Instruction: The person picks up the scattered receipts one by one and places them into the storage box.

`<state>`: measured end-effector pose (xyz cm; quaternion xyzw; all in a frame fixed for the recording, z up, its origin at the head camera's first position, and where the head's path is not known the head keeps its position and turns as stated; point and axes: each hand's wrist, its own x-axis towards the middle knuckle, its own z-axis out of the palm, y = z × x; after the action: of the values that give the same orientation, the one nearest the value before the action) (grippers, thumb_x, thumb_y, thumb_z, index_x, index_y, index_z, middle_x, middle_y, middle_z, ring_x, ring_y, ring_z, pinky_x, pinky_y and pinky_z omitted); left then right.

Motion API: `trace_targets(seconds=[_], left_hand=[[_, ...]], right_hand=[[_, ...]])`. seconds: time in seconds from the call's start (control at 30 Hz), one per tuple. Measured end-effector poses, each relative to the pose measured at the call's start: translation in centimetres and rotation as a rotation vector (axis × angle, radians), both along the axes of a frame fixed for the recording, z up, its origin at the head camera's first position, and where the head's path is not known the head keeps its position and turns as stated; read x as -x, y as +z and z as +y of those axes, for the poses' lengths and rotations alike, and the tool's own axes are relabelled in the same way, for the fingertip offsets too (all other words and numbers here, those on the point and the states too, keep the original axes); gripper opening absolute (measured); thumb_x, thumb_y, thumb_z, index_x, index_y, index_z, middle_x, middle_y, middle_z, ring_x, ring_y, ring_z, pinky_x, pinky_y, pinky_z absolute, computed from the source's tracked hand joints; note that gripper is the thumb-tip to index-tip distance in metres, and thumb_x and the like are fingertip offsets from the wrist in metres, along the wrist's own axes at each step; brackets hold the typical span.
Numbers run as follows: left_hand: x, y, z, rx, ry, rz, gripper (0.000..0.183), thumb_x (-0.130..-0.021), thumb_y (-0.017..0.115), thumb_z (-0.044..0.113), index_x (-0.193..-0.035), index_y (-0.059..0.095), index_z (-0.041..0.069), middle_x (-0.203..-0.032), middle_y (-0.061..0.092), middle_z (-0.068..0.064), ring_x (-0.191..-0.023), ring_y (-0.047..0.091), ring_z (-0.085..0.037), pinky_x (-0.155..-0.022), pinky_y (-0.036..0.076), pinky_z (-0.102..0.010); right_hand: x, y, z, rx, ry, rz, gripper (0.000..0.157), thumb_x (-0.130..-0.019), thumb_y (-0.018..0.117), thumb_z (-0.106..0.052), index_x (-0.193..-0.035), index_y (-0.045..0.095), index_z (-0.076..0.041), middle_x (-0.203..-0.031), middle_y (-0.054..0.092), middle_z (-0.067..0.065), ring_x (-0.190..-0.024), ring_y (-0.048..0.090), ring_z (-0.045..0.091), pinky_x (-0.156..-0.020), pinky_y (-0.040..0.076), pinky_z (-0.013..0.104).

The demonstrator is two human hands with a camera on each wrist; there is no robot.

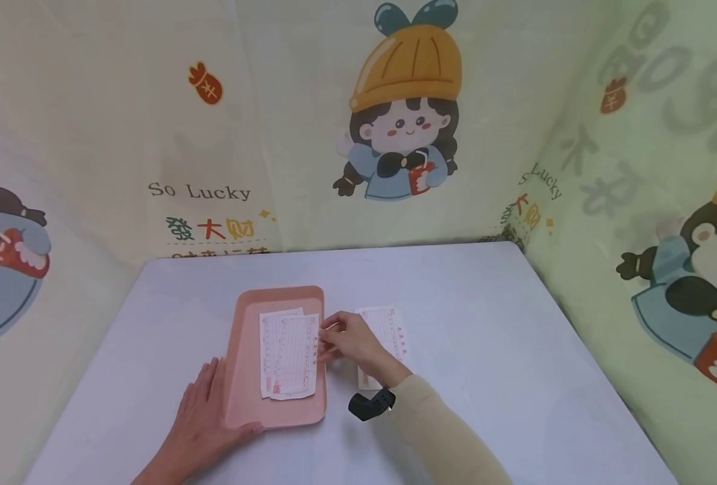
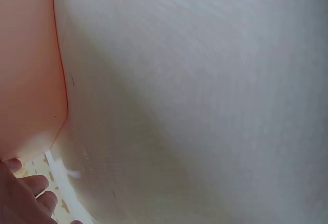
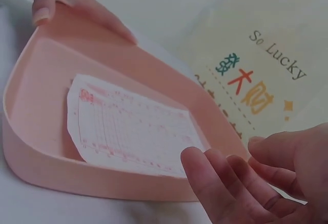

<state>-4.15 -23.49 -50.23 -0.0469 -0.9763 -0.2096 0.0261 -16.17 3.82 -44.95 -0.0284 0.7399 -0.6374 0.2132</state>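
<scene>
A pink rectangular tray (image 1: 246, 404) stands left of centre on the table, with two printed paper slips (image 1: 294, 360) overlapping inside it. My left hand (image 1: 203, 414) rests against the tray's left side, its fingers straight along the wall and its thumb at the near edge. Over the right rim is my right hand (image 1: 349, 340), close to the slips' right edge. In the right wrist view its fingers (image 3: 218, 180) are loosely bent, thumb apart, with nothing seen between them. More printed slips (image 1: 385, 330) lie right of the tray, partly covered by the right hand and forearm.
The white table (image 1: 504, 377) extends to both sides of the tray. Printed cloth walls (image 1: 298, 135) with cartoon figures enclose its back and sides. A black band (image 1: 372, 404) sits on the right wrist.
</scene>
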Motion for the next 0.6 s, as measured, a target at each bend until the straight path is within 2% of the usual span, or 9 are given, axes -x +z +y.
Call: trace_targets(seconds=[0.17, 0.4, 0.6], left_hand=[[0.3, 0.0, 0.1, 0.008, 0.004, -0.028, 0.137, -0.065, 0.074, 0.075, -0.157, 0.006, -0.002, -0.157, 0.019, -0.03, -0.143, 0.019, -0.046, -0.112, 0.019, -0.069], [0.2, 0.0, 0.0, 0.004, -0.002, -0.003, 0.136, -0.066, 0.075, 0.073, -0.156, 0.008, -0.003, -0.157, 0.02, -0.03, -0.143, 0.02, -0.046, -0.11, 0.021, -0.069], [0.2, 0.0, 0.0, -0.014, -0.004, -0.011, 0.135, -0.067, 0.075, 0.072, -0.157, 0.007, -0.001, -0.158, 0.019, -0.029, -0.144, 0.018, -0.046, -0.113, 0.016, -0.069]], right_hand=[[0.1, -0.1, 1.3, 0.006, -0.005, 0.01, 0.029, -0.097, 0.061, -0.012, -0.12, 0.059, 0.005, -0.097, 0.066, 0.018, -0.079, 0.071, 0.022, -0.071, 0.062, 0.038], [0.2, -0.3, 3.6, 0.004, -0.034, -0.008, 0.031, -0.099, 0.06, -0.016, -0.123, 0.058, 0.004, -0.109, 0.065, 0.026, -0.078, 0.07, 0.021, -0.072, 0.062, 0.038], [0.4, -0.5, 5.3, -0.014, -0.065, -0.008, 0.032, -0.099, 0.06, -0.016, -0.123, 0.057, 0.005, -0.112, 0.064, 0.028, -0.077, 0.069, 0.019, -0.07, 0.063, 0.035]])
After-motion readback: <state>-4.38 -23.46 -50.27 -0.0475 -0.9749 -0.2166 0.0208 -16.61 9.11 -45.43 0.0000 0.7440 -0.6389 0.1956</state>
